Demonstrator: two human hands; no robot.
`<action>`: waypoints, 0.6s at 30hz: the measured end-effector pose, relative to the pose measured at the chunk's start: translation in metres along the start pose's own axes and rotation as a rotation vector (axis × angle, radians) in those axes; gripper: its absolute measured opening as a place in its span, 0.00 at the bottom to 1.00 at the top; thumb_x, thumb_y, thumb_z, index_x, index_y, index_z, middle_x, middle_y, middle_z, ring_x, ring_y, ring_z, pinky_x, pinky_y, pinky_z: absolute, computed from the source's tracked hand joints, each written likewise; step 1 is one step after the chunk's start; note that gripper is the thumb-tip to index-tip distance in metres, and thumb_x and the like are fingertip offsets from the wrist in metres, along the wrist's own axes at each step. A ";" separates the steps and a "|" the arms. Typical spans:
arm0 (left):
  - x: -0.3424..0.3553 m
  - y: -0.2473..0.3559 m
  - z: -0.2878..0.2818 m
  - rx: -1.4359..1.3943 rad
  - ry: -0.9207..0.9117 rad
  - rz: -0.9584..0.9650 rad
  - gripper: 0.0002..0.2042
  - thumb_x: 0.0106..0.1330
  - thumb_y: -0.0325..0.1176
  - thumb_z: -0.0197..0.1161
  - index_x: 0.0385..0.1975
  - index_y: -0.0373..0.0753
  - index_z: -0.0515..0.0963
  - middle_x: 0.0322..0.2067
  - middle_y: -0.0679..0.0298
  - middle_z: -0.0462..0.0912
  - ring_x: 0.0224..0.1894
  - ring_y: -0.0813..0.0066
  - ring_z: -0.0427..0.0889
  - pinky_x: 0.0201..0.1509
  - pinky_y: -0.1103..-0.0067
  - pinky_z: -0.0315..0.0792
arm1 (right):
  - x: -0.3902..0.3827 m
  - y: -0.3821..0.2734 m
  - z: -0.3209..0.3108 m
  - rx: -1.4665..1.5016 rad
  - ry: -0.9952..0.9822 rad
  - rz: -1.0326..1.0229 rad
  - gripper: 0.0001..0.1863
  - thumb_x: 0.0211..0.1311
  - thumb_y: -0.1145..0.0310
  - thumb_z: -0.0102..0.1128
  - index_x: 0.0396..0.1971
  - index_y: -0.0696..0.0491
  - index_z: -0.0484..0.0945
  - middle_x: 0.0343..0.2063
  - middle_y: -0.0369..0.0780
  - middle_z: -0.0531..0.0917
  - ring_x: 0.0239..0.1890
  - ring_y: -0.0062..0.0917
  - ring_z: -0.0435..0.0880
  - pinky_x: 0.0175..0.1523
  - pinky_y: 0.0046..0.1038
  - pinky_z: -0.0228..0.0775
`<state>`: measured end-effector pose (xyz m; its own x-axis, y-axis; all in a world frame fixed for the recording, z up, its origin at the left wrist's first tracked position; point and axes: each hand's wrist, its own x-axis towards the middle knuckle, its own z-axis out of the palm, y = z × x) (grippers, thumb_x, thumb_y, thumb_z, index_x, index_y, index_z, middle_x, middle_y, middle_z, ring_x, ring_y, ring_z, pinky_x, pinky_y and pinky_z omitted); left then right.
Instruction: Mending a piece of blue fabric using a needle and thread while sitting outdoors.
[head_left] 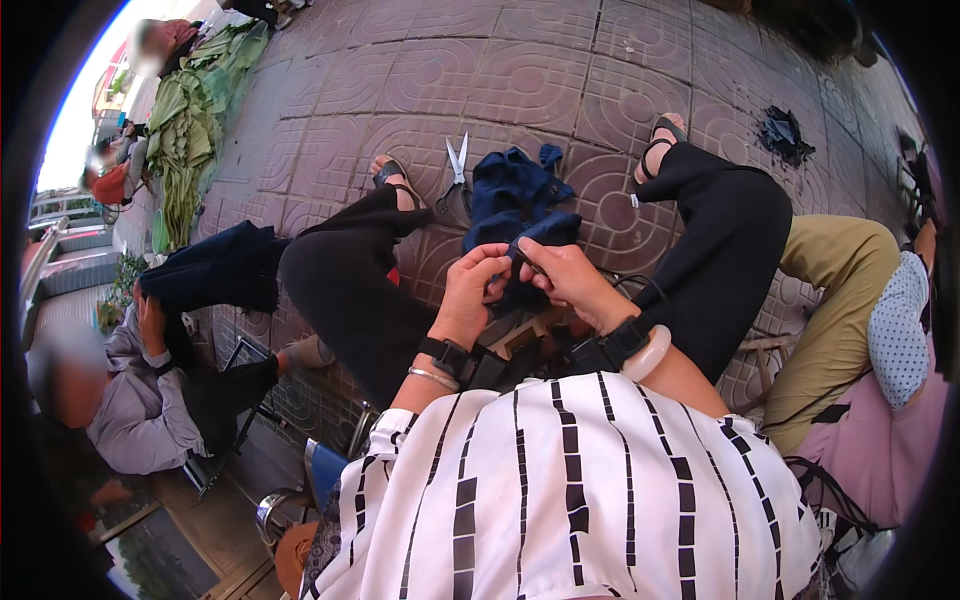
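Observation:
In front of my lap my two hands are close together, fingertips almost meeting. My left hand (pixel 474 287) pinches the edge of a dark blue cloth (pixel 508 185) between thumb and forefinger. Beside it, the thumb of my right hand (pixel 572 280) presses on its bent forefinger. Something small and dark shows at that grip; whether it is a fold of the cloth or a separate piece I cannot tell. The cloth hangs below my fingers and lies bunched on the paving between my feet. To its left lie scissors (pixel 457 172), blades apart and pointing away.
At left a seated person (pixel 150 385) holds dark blue trousers (pixel 215 268). Another person's leg in khaki trousers (pixel 840 290) is close on my right. Large green leaves (pixel 185 140) are heaped far left. Black scraps (pixel 785 135) lie on the paving (pixel 470 80) at far right.

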<state>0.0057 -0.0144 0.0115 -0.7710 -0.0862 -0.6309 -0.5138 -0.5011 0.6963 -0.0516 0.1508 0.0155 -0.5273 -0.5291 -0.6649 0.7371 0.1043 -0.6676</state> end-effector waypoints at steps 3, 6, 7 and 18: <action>0.000 -0.001 -0.001 -0.088 -0.006 -0.020 0.08 0.59 0.26 0.58 0.38 0.35 0.76 0.23 0.72 0.73 0.19 0.88 0.64 0.20 0.89 0.53 | 0.002 0.001 0.001 0.037 -0.038 0.021 0.25 0.64 0.46 0.51 0.22 0.54 0.76 0.12 0.26 0.65 0.12 0.10 0.58 0.16 0.16 0.46; 0.002 -0.002 0.000 -0.122 -0.037 -0.022 0.09 0.58 0.25 0.57 0.38 0.35 0.76 0.22 0.72 0.72 0.18 0.88 0.63 0.20 0.89 0.53 | 0.002 -0.001 0.001 0.075 -0.023 0.055 0.24 0.64 0.46 0.51 0.23 0.55 0.75 0.13 0.27 0.65 0.12 0.10 0.58 0.16 0.15 0.46; 0.003 -0.002 0.000 -0.133 -0.031 -0.026 0.09 0.58 0.25 0.57 0.38 0.35 0.76 0.22 0.72 0.72 0.18 0.88 0.63 0.20 0.89 0.53 | 0.002 -0.001 0.000 0.096 -0.016 0.054 0.24 0.64 0.46 0.51 0.24 0.55 0.75 0.13 0.27 0.65 0.12 0.10 0.58 0.16 0.16 0.46; 0.004 -0.004 -0.002 -0.173 -0.040 -0.018 0.09 0.57 0.26 0.57 0.38 0.34 0.76 0.21 0.71 0.72 0.18 0.88 0.62 0.19 0.89 0.52 | 0.008 0.002 0.002 0.048 -0.007 0.047 0.23 0.65 0.47 0.50 0.26 0.54 0.75 0.14 0.27 0.66 0.10 0.09 0.55 0.16 0.15 0.45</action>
<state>0.0056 -0.0151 0.0058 -0.7786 -0.0433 -0.6261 -0.4578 -0.6431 0.6138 -0.0535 0.1455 0.0098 -0.4887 -0.5303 -0.6928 0.7807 0.0886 -0.6185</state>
